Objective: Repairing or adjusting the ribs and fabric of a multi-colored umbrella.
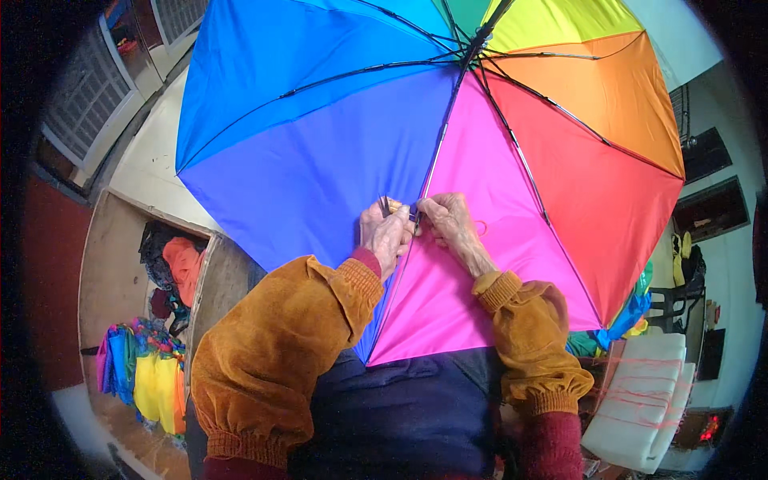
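Note:
An opened rainbow umbrella (296,168) spreads before me with its inner side showing. Its dark metal ribs fan out from the hub (478,50) near the top. Both my hands meet at the rib (438,148) between the violet and pink panels. My left hand (386,232) is closed, with a small dark pointed tool (384,206) sticking up from its fingers. My right hand (452,224) pinches right beside the rib; what lies between its fingertips is too small to make out. A thin orange loop (482,227) shows against the pink cloth next to it.
At left, a wooden box (120,248) holds dark and coral cloth, and folded rainbow umbrellas (144,368) hang over its near part. White padded blocks (640,392) tied with red string stand at right. More rainbow cloth (628,316) lies behind them. The umbrella's near edge reaches my lap.

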Demonstrator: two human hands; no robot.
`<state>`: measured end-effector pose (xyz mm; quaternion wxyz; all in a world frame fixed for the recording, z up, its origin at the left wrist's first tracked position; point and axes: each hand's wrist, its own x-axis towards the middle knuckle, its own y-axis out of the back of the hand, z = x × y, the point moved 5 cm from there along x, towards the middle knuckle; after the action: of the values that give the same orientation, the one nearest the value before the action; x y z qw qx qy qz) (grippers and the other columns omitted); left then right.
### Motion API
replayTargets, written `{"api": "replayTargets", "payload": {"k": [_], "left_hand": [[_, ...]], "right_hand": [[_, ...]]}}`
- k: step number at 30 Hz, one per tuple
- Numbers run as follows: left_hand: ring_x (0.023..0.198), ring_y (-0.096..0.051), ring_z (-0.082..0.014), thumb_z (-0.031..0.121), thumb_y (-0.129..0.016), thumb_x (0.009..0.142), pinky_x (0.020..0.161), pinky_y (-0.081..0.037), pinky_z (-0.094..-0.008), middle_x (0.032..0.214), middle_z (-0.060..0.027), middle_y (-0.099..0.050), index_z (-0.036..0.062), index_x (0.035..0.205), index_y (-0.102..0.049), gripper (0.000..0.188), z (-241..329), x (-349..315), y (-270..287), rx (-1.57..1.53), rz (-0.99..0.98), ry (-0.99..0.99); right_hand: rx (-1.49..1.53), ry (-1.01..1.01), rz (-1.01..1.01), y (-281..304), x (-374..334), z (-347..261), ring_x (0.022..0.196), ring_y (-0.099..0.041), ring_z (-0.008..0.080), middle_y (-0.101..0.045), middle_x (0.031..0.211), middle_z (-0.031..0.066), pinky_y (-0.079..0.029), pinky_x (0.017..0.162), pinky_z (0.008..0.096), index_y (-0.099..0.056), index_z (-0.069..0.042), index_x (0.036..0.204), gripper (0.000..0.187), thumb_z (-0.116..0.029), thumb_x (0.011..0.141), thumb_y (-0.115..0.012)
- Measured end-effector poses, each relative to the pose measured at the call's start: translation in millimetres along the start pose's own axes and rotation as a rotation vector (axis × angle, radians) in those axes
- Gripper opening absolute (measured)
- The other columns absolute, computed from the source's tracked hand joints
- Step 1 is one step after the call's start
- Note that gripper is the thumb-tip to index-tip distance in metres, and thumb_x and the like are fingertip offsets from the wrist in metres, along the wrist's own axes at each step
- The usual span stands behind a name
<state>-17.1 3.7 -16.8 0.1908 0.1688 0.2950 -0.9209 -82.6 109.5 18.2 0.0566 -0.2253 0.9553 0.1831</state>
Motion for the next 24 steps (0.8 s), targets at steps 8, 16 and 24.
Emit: {"api": "replayTargets", "payload": {"k": [8, 16, 24], "left_hand": [[0.044, -0.04, -0.0053, 0.014, -0.053, 0.087, 0.034, -0.029, -0.0194, 0.064, -0.0072, -0.053, 0.0047, 0.086, -0.048, 0.011, -2.7, 2.4, -0.8, -0.033, -0.011, 0.039], [0.042, -0.037, -0.0038, 0.016, -0.054, 0.087, 0.033, -0.027, -0.0193, 0.062, -0.0047, -0.053, 0.0038, 0.085, -0.05, 0.013, 8.2, -5.0, -2.9, 0.107, -0.074, -0.038], [0.043, -0.037, -0.0032, 0.013, -0.054, 0.087, 0.035, -0.028, -0.0191, 0.062, -0.0041, -0.053, 0.0029, 0.084, -0.052, 0.011, 0.5, 6.9, -2.0, 0.132, -0.146, 0.09]], "right_hand": [[0.098, -0.129, -0.031, 2.4, 2.9, 4.0, 0.041, -0.039, 0.008, -0.048, 0.054, 0.0009, -0.028, 0.035, 0.0248, -0.057, 0.001, 0.063, 0.026, -0.017, 0.08, -0.053], [0.142, -0.217, -0.071, 3.1, -8.6, -6.2, 0.046, -0.043, 0.0078, -0.048, 0.055, 0.0004, -0.031, 0.037, 0.0227, -0.059, 0.001, 0.067, 0.022, -0.016, 0.081, -0.055], [-0.38, 0.297, -0.104, 8.8, -8.0, -17.3, 0.05, -0.05, 0.0191, -0.051, 0.058, 0.009, -0.043, 0.05, 0.0329, -0.06, 0.003, 0.08, 0.012, -0.007, 0.075, -0.058]]}}
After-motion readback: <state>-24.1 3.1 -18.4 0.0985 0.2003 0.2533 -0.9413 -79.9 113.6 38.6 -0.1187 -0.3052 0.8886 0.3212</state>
